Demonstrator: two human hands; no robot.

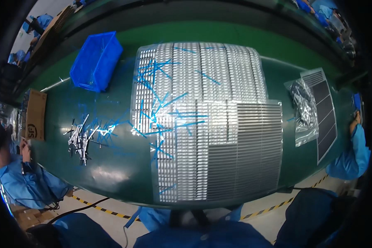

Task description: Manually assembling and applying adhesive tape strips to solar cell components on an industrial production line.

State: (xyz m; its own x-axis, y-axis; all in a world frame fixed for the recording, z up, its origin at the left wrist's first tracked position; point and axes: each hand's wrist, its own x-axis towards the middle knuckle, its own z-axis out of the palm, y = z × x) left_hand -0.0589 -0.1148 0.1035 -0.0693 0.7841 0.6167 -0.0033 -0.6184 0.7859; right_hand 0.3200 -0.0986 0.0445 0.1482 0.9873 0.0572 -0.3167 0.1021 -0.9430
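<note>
A dark green worktop [124,169] with a curved near edge spans the view, a pale floor [231,206] with yellow-and-black tape [273,208] showing below it. The wearer's left hand and right hand lie outside the view; how far open they are and what they hold cannot be told. Places are therefore given from two co-workers' hands, the left co-worker's hand [26,151] and the right co-worker's hand [354,120], with blue sleeves [355,151] below the latter. Between these hands, mid-worktop, two large sheets overlap: a far sheet [213,74] of silvery printed columns and a near sheet [248,169], partly silvery, its lower right dark grey with fine lines. Inward of the right co-worker's hand lies a grey panelled sheet [325,109], a clear plastic bag [305,111] overlapping its left side. Beyond and rightward of the left co-worker's hand stands a blue bin [105,66]. Just above that hand is a brown carton [36,111] bearing a dark round logo and smaller dark print; the sheets' repeated marks are too small to read. Rightward of the same hand lies a heap of black-and-silver strips [83,140]; farther right, thin blue slivers [190,120] scatter across both sheets.
</note>
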